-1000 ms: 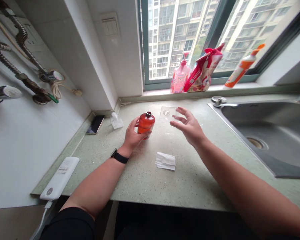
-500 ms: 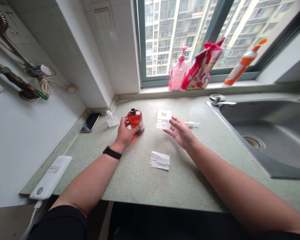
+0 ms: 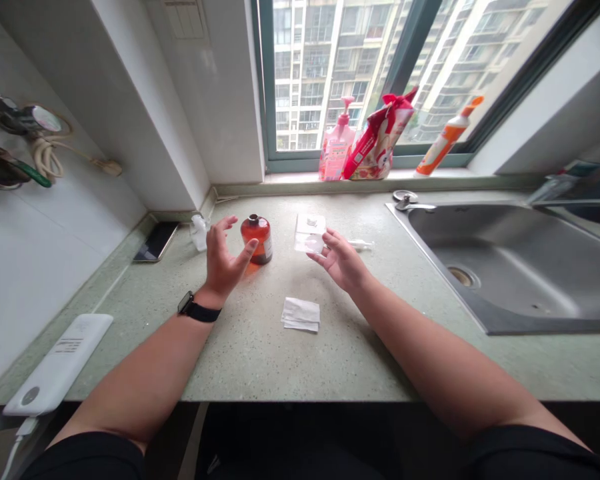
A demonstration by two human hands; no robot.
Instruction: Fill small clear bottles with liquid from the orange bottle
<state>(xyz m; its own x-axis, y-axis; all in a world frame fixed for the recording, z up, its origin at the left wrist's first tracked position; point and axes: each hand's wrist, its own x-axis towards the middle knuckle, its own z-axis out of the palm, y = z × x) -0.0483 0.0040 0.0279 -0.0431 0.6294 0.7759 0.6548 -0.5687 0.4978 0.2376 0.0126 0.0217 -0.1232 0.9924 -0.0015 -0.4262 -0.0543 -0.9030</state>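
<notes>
My left hand [image 3: 223, 260] hovers just left of an amber bottle [image 3: 258, 241], thumb and fingers spread, holding nothing. The bottle stands upright on the counter with its dark neck uncapped and a pale label on its right side. My right hand [image 3: 344, 261] has its fingers and thumb at the right and lower edges of a clear plastic box [image 3: 309, 233] with a white label on top. Partly behind that hand lies a thin translucent tube-like item [image 3: 363, 245]. A folded white tissue [image 3: 301, 315] lies nearer me. A small clear plastic piece [image 3: 199, 232] is behind my left hand.
A phone [image 3: 156, 241] and a white power bank [image 3: 60, 363] with a cable lie at left. At right is a steel sink [image 3: 510, 260] with a drain plug [image 3: 405, 198] beside it. A pink pump bottle [image 3: 336, 150], red bag [image 3: 380, 143] and orange bottle [image 3: 445, 143] line the sill.
My left hand has let go of the amber bottle and opened, moving off to its left. My right hand stays at the clear box. The whole view has shifted slightly.
</notes>
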